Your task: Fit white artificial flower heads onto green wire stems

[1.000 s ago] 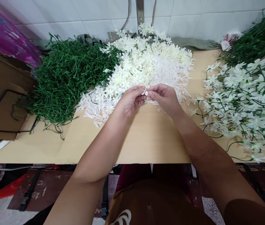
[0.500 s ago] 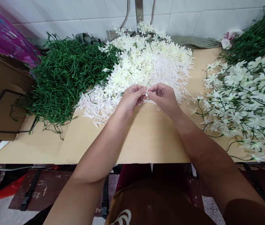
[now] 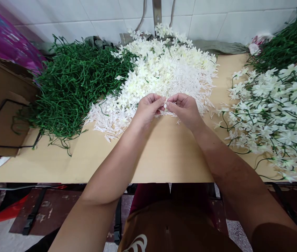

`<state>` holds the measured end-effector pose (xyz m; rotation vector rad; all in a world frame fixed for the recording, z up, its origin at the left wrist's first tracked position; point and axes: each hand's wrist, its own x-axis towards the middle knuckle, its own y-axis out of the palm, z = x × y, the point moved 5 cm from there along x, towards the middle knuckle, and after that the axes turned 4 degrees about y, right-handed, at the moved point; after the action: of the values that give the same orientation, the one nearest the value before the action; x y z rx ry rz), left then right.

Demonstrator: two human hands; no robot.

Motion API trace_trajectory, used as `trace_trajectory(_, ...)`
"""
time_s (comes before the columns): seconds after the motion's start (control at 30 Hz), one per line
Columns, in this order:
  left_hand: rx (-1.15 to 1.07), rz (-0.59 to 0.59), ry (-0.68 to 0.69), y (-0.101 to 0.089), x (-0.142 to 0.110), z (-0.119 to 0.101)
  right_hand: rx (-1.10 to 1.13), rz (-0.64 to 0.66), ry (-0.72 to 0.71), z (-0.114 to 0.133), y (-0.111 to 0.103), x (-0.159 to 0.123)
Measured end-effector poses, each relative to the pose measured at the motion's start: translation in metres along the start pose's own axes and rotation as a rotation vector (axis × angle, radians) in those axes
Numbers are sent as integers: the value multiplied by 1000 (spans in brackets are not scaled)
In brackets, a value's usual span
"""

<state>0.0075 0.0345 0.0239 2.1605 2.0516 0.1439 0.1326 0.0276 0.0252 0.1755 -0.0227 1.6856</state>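
Observation:
My left hand (image 3: 151,107) and my right hand (image 3: 184,107) meet at the front edge of a heap of white artificial flowers (image 3: 153,75). Between their pinched fingertips is a small white flower piece (image 3: 165,104), mostly covered by the fingers. Thumb and index of each hand press on it. Thin white stamen pieces (image 3: 111,122) lie along the front of the heap and around my hands. Left of the heap is a tangled pile of green plastic stems (image 3: 77,84).
On the right lie white flowers with green stems (image 3: 279,112), with more green stems (image 3: 287,42) behind. A cardboard box (image 3: 1,115) and a black wire frame (image 3: 5,100) stand at the left. The tan tabletop (image 3: 174,150) ends before my body; a tiled wall (image 3: 108,28) rises behind.
Both hands stay nearly in place, their fingertips still together. The small white piece shows slightly more between them; the piles have not changed.

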Motion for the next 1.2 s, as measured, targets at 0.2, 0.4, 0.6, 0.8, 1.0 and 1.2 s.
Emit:
trace_trajectory(0.2, -1, 8, 13, 0, 0, 1, 6, 14, -4, 1, 0, 0)
trace_trajectory(0.4, -17, -3, -5, 0, -1, 0, 16, 21, 7, -1, -1, 0)
trace_trajectory(0.6, -131, 15, -174, -2, 0, 6, 29, 66, -1, -1, 1, 0)
trace_trajectory(0.8, -115, 51, -206, -1, 0, 6, 38, 78, 11, -10, 4, 1)
trace_trajectory(1.0, -61, 58, -152, 2, -3, 2, 16, 108, 7, -6, 2, 1)
trace_trajectory(1.2, -47, 125, 11, 4, -3, -4, 99, 95, 46, -4, -4, 1)
